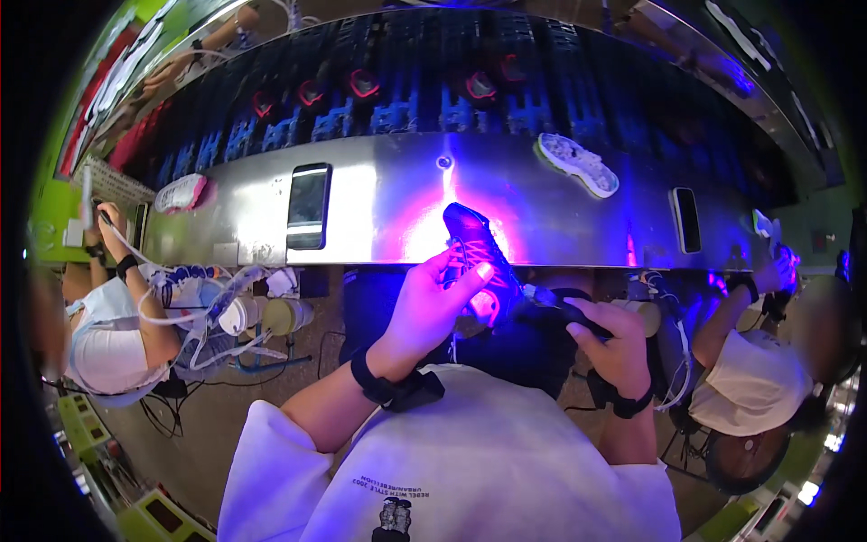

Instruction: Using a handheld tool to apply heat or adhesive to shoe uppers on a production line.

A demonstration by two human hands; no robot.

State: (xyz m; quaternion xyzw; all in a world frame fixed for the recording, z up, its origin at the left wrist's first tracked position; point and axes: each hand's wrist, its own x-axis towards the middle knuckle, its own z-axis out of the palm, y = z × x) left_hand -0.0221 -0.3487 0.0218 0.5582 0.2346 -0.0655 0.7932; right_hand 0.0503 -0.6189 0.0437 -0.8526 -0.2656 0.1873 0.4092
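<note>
A dark lace-up shoe point(481, 246) is tilted at the table's near edge, its toe pointing away from me under violet-pink light. My left hand point(432, 303) grips its side and opening, thumb across the laces. In my right hand point(616, 348) is a dark-handled brush point(540, 295), its head close against the shoe's right side near the heel. Whether the bristles touch the shoe I cannot tell.
On the metal table point(257, 194) lie a dark phone point(310, 206), a second phone point(686, 219), a white shoe sole point(578, 165) and a pink-white sole point(181, 193). Behind runs a dark conveyor point(415, 68). Co-workers sit left point(117, 330) and right point(754, 370); cables hang below.
</note>
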